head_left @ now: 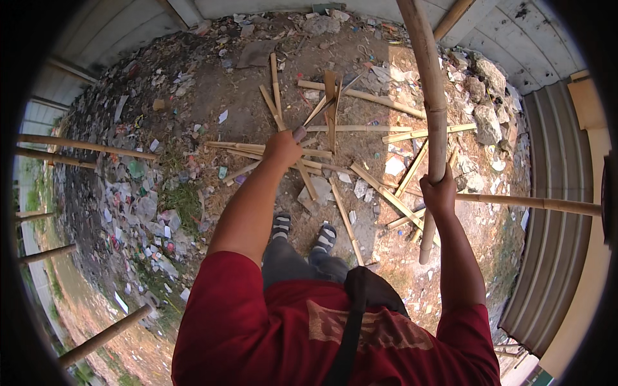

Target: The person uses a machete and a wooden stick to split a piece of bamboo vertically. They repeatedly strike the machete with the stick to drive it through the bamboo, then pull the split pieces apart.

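My left hand is closed around a short greyish-brown handle. A narrow, pointed blade seems to run from it up and to the right, so it looks like a machete, though it blends with the strips behind. My right hand grips a thick bamboo pole near its lower end. The pole stands tall and slightly tilted, its top running out past the upper edge. Around and below my hands, split bamboo strips lie scattered and crossed on the dirt. A wide brown bamboo piece is beside the blade.
Litter covers the ground at the left. Rocks are heaped at the right, near a corrugated metal sheet. A horizontal bamboo pole reaches in from the right. More poles come from the left. Concrete walls rise behind.
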Demonstrator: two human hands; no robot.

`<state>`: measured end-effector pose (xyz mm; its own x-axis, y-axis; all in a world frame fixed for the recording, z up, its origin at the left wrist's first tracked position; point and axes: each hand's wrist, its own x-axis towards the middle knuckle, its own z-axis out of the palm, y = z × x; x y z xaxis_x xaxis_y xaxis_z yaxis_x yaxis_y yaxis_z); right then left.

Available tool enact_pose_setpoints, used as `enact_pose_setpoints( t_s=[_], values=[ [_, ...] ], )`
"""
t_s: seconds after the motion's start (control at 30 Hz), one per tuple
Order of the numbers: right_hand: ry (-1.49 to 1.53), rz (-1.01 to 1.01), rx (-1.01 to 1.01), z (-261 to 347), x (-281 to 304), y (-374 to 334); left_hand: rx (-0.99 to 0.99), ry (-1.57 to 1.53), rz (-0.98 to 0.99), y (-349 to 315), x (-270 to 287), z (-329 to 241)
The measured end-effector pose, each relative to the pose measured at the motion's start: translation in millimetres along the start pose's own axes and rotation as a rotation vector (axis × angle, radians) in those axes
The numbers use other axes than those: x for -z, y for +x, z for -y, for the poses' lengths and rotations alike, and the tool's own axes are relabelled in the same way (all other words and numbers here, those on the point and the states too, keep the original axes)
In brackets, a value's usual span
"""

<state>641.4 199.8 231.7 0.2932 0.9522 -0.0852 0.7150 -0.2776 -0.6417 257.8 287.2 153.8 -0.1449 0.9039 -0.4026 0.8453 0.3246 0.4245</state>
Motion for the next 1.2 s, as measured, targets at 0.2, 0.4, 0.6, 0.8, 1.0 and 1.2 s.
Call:
enact_pose_setpoints(
  t_s=[0.2, 0.4, 0.6, 0.8, 1.0, 1.2],
  values=[
    [-0.391, 0.441, -0.132, -35, -32, -3, 0.024, 0.089, 0.048, 15, -10, 20],
    [-0.177, 0.038, 0.054, 18, 56, 6, 0.022, 0.070, 0.054, 23, -31, 27],
    [0.293, -0.205, 0.090, 40, 43, 37, -0.005, 0.068, 0.000, 51, -34, 14],
    [-0.430, 0.447, -0.197, -86, -99, 11, -0.051, 0.108, 0.049, 69, -35, 0],
    [-0.288, 0.206, -0.090, -22, 8, 29, -0.083, 0.136, 0.066, 76, -53, 20],
    [0.215, -0.242, 0.057, 14, 27, 40, -0.086, 0.133, 0.020, 93, -53, 25]
  ],
)
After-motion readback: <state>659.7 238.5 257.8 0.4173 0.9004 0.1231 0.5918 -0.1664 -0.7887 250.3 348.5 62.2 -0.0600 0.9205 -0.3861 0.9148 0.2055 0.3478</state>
